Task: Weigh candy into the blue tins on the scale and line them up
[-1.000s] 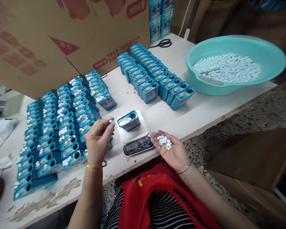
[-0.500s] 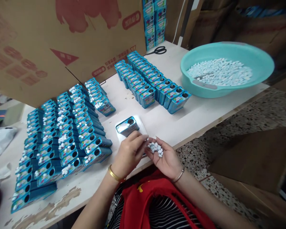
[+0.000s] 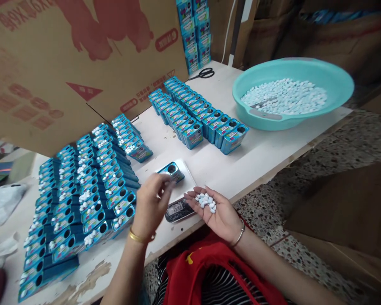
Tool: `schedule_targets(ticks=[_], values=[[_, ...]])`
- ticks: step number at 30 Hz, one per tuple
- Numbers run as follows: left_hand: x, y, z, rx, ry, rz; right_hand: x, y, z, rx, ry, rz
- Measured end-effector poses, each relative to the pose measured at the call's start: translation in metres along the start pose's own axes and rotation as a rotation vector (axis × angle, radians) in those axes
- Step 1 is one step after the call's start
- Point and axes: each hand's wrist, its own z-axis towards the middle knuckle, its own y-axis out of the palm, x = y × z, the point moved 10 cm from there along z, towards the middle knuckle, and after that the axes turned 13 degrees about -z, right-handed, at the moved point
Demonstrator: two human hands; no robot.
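Observation:
A small blue tin (image 3: 172, 170) with a round hole on top lies on a white kitchen scale (image 3: 180, 199) at the table's front edge. My left hand (image 3: 150, 203) hovers just in front of the tin, fingers pinched together; whether a candy sits between them I cannot tell. My right hand (image 3: 217, 212) is held palm up beside the scale, cupping a small heap of white candies (image 3: 205, 201).
Rows of blue tins with candies (image 3: 82, 190) fill the table's left. A second block of empty tins (image 3: 197, 114) stands behind the scale. A teal basin of white candies (image 3: 292, 91) sits at the right, scissors (image 3: 203, 74) behind, a cardboard box (image 3: 82, 63) at the back.
My left hand left my right palm and moved left and up toward the tin on the scale. The scale's display is uncovered again.

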Motion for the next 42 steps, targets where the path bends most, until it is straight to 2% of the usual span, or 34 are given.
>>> schedule_targets(ticks=[2, 3, 5, 7, 9, 12, 15, 19, 21, 24, 26, 29, 31, 33, 34, 36, 38, 39, 41, 42], values=[[0.015, 0.02, -0.013, -0.116, 0.084, -0.055, 0.005, 0.009, -0.001, -0.035, 0.028, 0.016], [0.02, 0.024, -0.019, -0.128, 0.124, -0.041, 0.007, 0.012, -0.002, -0.049, 0.046, 0.023], [0.019, 0.018, -0.028, -0.022, 0.153, 0.085, 0.011, 0.014, -0.003, -0.051, 0.075, 0.036], [0.006, 0.006, -0.032, 0.115, 0.103, 0.257, 0.012, 0.01, -0.003, -0.022, 0.073, 0.044], [-0.009, 0.004, -0.03, 0.12, 0.051, 0.369, 0.01, 0.002, -0.002, 0.0, 0.049, 0.047], [-0.022, 0.015, -0.018, 0.022, 0.059, 0.428, 0.004, -0.008, 0.001, 0.011, 0.005, 0.045], [-0.025, 0.018, -0.002, -0.021, 0.068, 0.454, -0.004, -0.019, 0.003, 0.034, -0.029, 0.053], [-0.034, 0.02, 0.025, -0.148, -0.013, 0.414, -0.017, -0.035, 0.005, 0.097, -0.073, 0.064], [-0.031, 0.024, 0.044, -0.179, -0.016, 0.37, -0.024, -0.043, 0.008, 0.131, -0.1, 0.067], [-0.018, 0.045, 0.084, -0.148, 0.078, 0.278, -0.033, -0.049, 0.013, 0.156, -0.134, 0.067], [-0.015, 0.072, 0.111, -0.157, 0.124, 0.264, -0.038, -0.049, 0.016, 0.158, -0.151, 0.06], [-0.023, 0.114, 0.14, -0.207, 0.114, 0.37, -0.041, -0.05, 0.016, 0.156, -0.161, 0.049], [-0.029, 0.124, 0.146, -0.212, 0.11, 0.422, -0.042, -0.054, 0.013, 0.168, -0.159, 0.048], [-0.033, 0.112, 0.144, -0.162, 0.132, 0.422, -0.042, -0.06, 0.011, 0.197, -0.151, 0.055], [-0.036, 0.098, 0.141, -0.117, 0.138, 0.416, -0.043, -0.064, 0.01, 0.21, -0.144, 0.058], [-0.053, 0.055, 0.134, -0.004, 0.073, 0.456, -0.043, -0.068, 0.01, 0.226, -0.127, 0.06], [-0.086, 0.008, 0.125, 0.083, -0.102, 0.58, -0.042, -0.069, 0.012, 0.221, -0.108, 0.053], [-0.105, -0.012, 0.119, 0.09, -0.202, 0.659, -0.041, -0.069, 0.013, 0.215, -0.104, 0.049], [-0.141, -0.037, 0.107, 0.03, -0.356, 0.788, -0.04, -0.067, 0.016, 0.204, -0.102, 0.042], [-0.154, -0.042, 0.102, -0.013, -0.388, 0.833, -0.039, -0.066, 0.017, 0.2, -0.103, 0.04]])
